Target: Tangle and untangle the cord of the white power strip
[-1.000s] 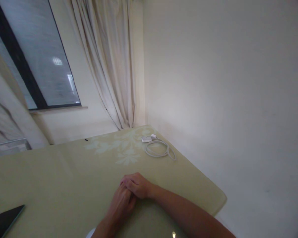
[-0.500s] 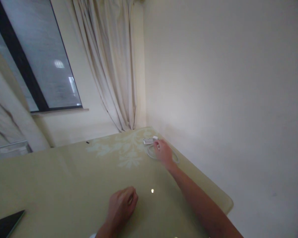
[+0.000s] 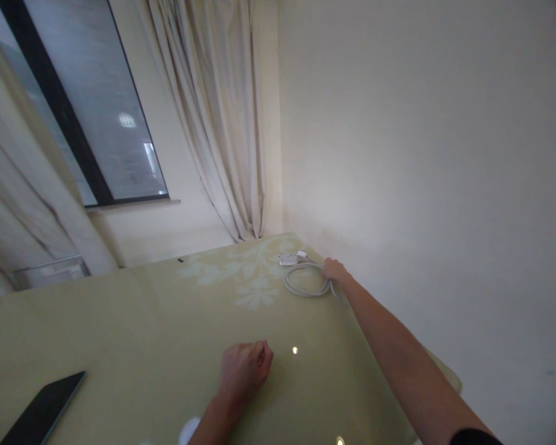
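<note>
A white power strip [image 3: 288,259] lies near the far corner of the table, with a small white plug [image 3: 302,254] beside its right end. Its pale cord [image 3: 306,295] is looped in a coil on the tabletop. At the coil's right side, my right hand [image 3: 336,271] has its fingers closed on the cord, close to the wall. My left hand [image 3: 248,369] is curled into a fist over the nearer tabletop, with nothing visible in it. A round white thing [image 3: 188,431] is partly hidden behind the left forearm.
The pale green glossy table [image 3: 157,334] has a white floral pattern and runs along the right wall [image 3: 421,154]. A dark flat device [image 3: 44,411] lies at lower left, a small black piece [image 3: 180,260] near the far edge. Curtains [image 3: 217,123] hang by the window behind.
My right hand has moved right, from beside the power strip to the right side of the cord coil, which shows more fully. The left hand stays curled. The view has shifted slightly left.
</note>
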Available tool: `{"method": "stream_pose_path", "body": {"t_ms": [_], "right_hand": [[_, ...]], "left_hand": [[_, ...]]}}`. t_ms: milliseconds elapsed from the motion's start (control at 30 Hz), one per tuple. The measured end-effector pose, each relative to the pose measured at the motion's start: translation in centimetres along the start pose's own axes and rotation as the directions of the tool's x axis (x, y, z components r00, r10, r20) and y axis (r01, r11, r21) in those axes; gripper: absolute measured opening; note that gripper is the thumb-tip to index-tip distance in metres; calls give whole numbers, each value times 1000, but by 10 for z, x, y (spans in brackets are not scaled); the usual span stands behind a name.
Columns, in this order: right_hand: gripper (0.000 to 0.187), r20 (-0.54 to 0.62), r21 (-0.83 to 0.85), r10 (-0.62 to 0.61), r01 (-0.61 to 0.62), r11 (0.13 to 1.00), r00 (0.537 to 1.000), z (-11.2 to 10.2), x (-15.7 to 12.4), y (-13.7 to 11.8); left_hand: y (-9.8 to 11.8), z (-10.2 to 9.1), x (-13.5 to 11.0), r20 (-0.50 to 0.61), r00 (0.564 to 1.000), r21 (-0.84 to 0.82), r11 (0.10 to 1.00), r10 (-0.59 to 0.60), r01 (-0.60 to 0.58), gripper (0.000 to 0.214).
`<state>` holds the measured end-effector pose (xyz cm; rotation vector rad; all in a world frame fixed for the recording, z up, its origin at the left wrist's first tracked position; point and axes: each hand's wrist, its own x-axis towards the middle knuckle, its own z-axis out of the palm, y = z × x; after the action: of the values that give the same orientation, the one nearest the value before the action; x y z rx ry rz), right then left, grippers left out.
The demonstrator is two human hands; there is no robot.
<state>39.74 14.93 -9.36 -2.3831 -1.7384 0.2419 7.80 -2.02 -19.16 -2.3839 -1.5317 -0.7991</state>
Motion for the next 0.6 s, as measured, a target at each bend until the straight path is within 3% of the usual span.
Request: {"method": "stream_pose_path", "body": {"t_ms": [133,267,367,467,600], "right_hand": [[29,34,233,-86,75,970,996,-15,-8,-11],[18,-141,406,-220,259,876,965,-38,-27,-43],[20,-333,439,-278,409,800,901,-58,-49,-74],[19,-516,464,-323,576,673,793,-75,-76,-97],[21,-567,589,-371,677,441,735,-86,-103,-112]], "left_hand": [[0,-5,1,-10,1000,8,1000,6,-6,49],[0,-12,3,-35,999,9,1000,23,-22,48],[0,-17,2,-102,993,14,998,66,-65,46],[-3,-27,0,-191,977,-26,995,91,-98,41],[-9,-59,10,-362,932,-192,981,-35,-37,33]]}}
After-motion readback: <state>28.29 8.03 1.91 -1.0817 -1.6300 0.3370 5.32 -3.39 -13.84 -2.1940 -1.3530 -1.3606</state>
